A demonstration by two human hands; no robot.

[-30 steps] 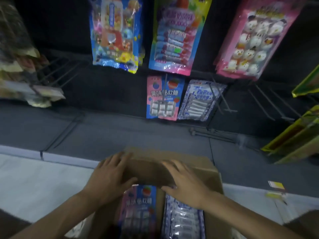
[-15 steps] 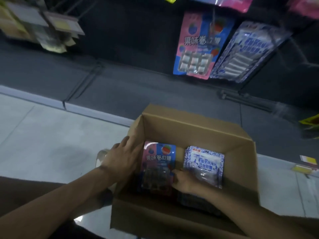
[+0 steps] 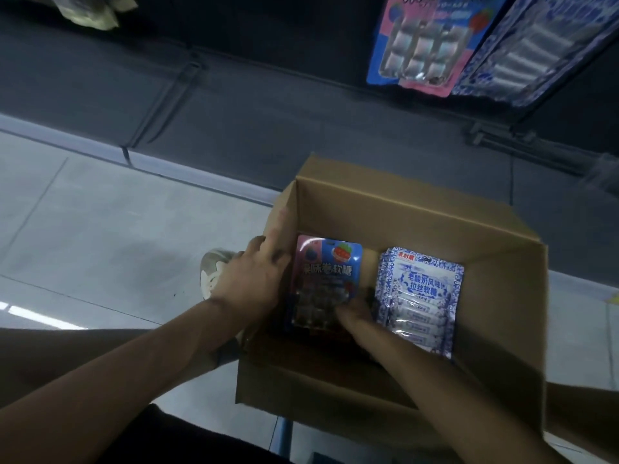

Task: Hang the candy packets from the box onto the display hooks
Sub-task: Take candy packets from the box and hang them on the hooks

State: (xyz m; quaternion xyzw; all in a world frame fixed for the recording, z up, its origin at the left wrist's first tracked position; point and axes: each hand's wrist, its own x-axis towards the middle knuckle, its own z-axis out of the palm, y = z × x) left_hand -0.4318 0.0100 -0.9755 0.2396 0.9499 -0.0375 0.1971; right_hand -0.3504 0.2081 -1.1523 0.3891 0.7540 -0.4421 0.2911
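An open cardboard box (image 3: 435, 216) sits on the floor below me. Inside on the left lies a stack of pink-and-blue candy packets (image 3: 326, 279); on the right lies a stack of blue-and-white patterned packets (image 3: 418, 296). My left hand (image 3: 254, 279) rests on the box's left wall beside the pink-and-blue stack. My right hand (image 3: 355, 311) is down in the box, fingers closed on the lower right corner of the top pink-and-blue packet. Matching packets hang on the display above: pink-and-blue (image 3: 422, 45) and blue-and-white (image 3: 536, 51).
A dark grey shelf base (image 3: 268, 135) runs along the back, with pale floor tiles (image 3: 100, 229) in front. My shoe (image 3: 214, 272) shows just left of the box. More goods hang at top left (image 3: 90, 11).
The view has tilted further down and closer to the box. My hands left the box flap; the right hand reached inside onto the pink-and-blue packet, the left settled on the box's left wall.
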